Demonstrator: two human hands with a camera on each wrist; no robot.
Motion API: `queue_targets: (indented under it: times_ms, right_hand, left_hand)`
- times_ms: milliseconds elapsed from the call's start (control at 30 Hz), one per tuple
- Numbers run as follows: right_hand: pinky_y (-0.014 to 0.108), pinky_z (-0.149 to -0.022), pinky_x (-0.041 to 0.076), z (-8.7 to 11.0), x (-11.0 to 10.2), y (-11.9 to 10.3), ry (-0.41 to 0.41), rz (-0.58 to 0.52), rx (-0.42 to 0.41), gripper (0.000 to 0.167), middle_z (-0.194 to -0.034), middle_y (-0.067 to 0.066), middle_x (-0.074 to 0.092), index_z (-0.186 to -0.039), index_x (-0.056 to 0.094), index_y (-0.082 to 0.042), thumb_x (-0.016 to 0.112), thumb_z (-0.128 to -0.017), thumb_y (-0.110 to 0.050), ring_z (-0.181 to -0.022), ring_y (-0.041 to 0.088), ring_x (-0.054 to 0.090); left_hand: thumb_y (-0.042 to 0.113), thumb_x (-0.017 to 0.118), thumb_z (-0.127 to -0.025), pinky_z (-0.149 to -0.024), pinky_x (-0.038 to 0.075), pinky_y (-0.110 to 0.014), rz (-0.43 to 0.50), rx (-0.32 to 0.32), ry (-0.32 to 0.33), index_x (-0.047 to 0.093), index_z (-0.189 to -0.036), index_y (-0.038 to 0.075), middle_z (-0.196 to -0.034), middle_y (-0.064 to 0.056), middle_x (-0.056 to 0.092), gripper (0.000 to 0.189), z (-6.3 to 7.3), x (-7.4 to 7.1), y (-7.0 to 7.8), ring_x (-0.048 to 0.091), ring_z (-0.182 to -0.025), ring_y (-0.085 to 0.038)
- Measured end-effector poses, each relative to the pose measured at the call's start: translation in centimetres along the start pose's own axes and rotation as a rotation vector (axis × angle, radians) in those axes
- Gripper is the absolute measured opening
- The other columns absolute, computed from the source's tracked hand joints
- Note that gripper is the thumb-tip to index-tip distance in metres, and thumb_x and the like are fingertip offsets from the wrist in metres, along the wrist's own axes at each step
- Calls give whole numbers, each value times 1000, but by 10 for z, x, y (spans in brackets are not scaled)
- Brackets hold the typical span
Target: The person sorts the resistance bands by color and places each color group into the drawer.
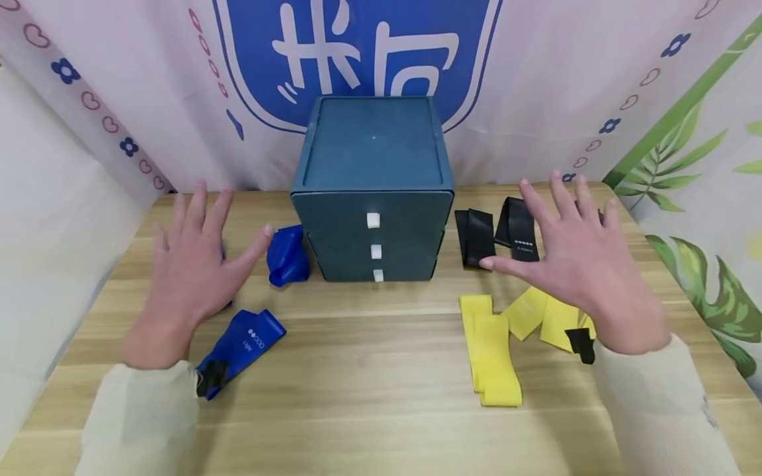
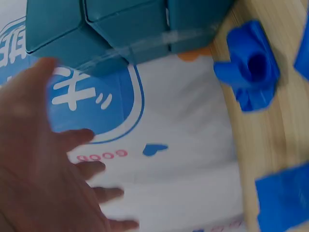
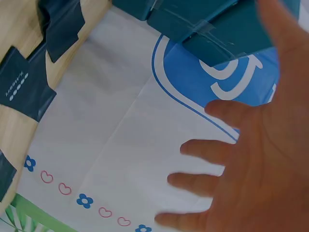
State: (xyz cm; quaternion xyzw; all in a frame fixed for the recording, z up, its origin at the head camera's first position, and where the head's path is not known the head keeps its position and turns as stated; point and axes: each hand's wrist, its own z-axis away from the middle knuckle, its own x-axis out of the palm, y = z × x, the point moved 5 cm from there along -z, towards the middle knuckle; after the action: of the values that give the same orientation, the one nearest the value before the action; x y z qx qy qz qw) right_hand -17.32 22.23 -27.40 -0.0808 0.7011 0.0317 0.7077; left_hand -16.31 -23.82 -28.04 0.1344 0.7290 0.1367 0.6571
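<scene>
Both hands hover over the table with fingers spread, holding nothing. The left hand (image 1: 192,264) is above the left side, close to a crumpled blue resistance band (image 1: 288,256) and a flat blue band marked Light (image 1: 250,340); more blue is mostly hidden beneath it. On the other side, the right hand (image 1: 586,264) is over folded black bands (image 1: 476,238), with yellow bands (image 1: 493,354) nearer the front. Between the hands stands a dark teal drawer box (image 1: 374,149) with three shut drawers and white knobs. In the left wrist view, the blue band (image 2: 253,67) lies apart from the fingers.
A white curtain (image 1: 530,99) with a blue printed emblem hangs right behind the wooden table (image 1: 363,396). Leaf-patterned cloth (image 1: 714,264) borders the right edge. Further yellow bands (image 1: 526,312) lie near the right wrist.
</scene>
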Motion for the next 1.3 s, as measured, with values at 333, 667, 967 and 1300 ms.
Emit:
queue_targets:
  times_ms: [333,667,967,1300]
  right_hand:
    - [64,-96,54,23,11,-4,279,-351,-74,73,-149,22,60,-153,57,-7,80,-96,-46,-125,43,60]
    - [8,-85,48,24,30,-33,401,-583,-241,33,-114,7,75,-120,73,-7,87,-91,-16,-98,21,71]
    - [9,-84,53,25,39,-41,364,-659,-261,29,-109,1,77,-117,75,-12,87,-91,-13,-95,15,70]
    - [13,-84,57,16,24,-69,390,-795,-354,33,-106,1,78,-119,76,-10,87,-88,-5,-91,8,71]
  left_hand:
    - [50,36,-116,-131,28,-66,765,119,-36,36,-166,45,-178,17,25,50,-24,10,46,30,-166,-23]
    - [36,49,-114,-131,11,-73,1295,149,-155,43,-165,34,-178,8,27,52,-59,35,60,20,-165,-25]
    - [37,55,-111,-130,12,-74,1356,148,-211,40,-165,37,-175,7,31,56,-59,39,56,26,-162,-25]
    - [28,47,-113,-125,19,-81,1251,180,-272,35,-167,36,-179,6,22,55,-56,32,58,23,-163,-29]
